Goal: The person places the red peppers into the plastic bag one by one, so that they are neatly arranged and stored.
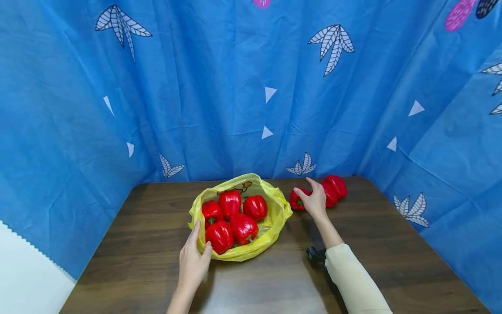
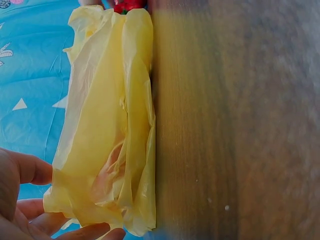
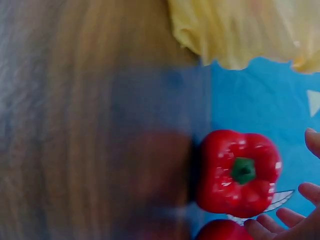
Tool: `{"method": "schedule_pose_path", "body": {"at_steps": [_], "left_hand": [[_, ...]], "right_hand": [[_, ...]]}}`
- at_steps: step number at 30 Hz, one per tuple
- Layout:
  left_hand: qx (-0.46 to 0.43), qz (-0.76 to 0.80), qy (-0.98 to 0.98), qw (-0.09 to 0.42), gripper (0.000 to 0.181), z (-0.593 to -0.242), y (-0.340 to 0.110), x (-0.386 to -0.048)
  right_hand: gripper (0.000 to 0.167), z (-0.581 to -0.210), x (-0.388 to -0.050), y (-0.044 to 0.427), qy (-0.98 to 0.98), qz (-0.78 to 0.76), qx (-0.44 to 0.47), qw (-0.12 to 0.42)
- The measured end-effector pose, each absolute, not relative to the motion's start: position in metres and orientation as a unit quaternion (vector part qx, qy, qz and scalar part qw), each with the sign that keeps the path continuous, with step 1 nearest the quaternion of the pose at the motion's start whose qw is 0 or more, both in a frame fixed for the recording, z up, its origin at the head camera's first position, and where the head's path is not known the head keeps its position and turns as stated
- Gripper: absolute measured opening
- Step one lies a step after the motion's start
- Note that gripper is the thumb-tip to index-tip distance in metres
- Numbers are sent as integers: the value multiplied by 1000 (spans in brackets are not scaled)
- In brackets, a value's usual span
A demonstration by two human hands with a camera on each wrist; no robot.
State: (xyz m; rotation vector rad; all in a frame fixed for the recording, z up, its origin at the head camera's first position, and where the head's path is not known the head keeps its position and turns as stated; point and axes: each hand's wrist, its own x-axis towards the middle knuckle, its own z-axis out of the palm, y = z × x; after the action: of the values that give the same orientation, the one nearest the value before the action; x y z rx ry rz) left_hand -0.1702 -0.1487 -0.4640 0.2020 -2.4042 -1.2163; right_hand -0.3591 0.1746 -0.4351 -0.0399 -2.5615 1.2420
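A yellow plastic bag (image 1: 274, 226) stands with its mouth wide, several red bell peppers (image 1: 244, 227) inside. Against the bag's left side rests my left hand (image 1: 192, 261), thumb and fingers spread; in the left wrist view its fingers (image 2: 37, 220) touch the yellow plastic (image 2: 100, 150). My right hand (image 1: 315, 203) hovers over a red pepper (image 1: 299, 199) right of the bag, fingers spread. The right wrist view shows that pepper (image 3: 240, 175) with its green stem, and the fingers (image 3: 285, 222) beside it, not closed round it.
More red peppers (image 1: 335, 187) lie together right of and behind my right hand. The brown wooden table (image 1: 137, 253) ends at a blue patterned curtain (image 1: 235, 87) at the back and sides. A dark device (image 1: 315, 255) is at my right wrist.
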Motion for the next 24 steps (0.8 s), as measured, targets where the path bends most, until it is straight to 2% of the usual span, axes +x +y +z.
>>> {"method": "schedule_pose_path", "body": {"at_steps": [12,17,24], "left_hand": [[76,-443,-867,213,63,-464,-148,-170],[75,-443,-867,216,64,-464,-148,-170],[78,-446,-867,207,65,-463,-148,-170]], "right_hand": [[71,-458,-367,179,-896,431,-48,97],[76,-462,-367,179,-887,453,-67,63],[80,-463,-366,179,-879,467,-89,44]]}}
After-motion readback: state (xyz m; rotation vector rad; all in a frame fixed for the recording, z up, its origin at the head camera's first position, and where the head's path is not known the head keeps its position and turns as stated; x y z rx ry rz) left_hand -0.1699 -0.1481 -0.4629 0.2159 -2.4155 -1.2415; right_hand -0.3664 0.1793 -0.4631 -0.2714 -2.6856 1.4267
